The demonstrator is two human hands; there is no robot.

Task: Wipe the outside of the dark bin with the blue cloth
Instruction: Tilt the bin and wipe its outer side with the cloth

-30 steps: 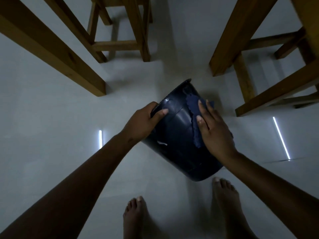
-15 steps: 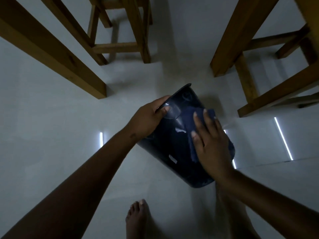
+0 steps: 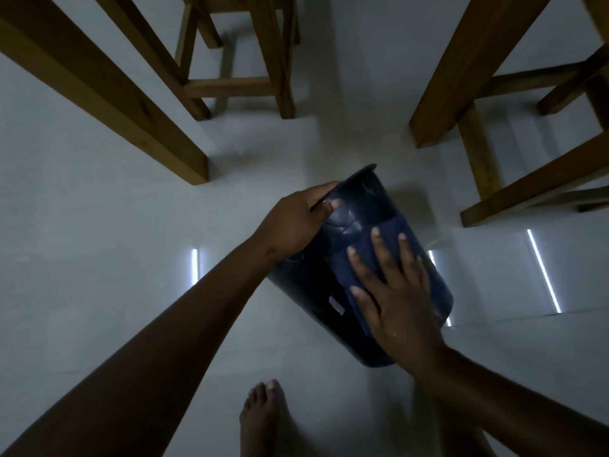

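The dark bin point(image 3: 316, 291) is held tilted above the pale floor, its rim toward the far side and its base toward me. My left hand point(image 3: 296, 219) grips the rim at the bin's upper left, thumb over the edge. The blue cloth point(image 3: 392, 232) lies flat on the bin's upper side wall. My right hand point(image 3: 392, 291) presses on the cloth with fingers spread, covering most of it; only its far end shows beyond my fingertips.
Wooden table or stool legs stand around: a thick beam point(image 3: 108, 94) at left, a stool frame point(image 3: 237, 70) at the back, more legs point(image 3: 487, 103) at right. My bare left foot point(image 3: 263, 420) is on the floor below the bin. Light streaks reflect on the floor tiles.
The bin has turned and shifted slightly toward me. My right hand has slid with the cloth down the bin's side toward its base, and my left hand has moved further along the rim.
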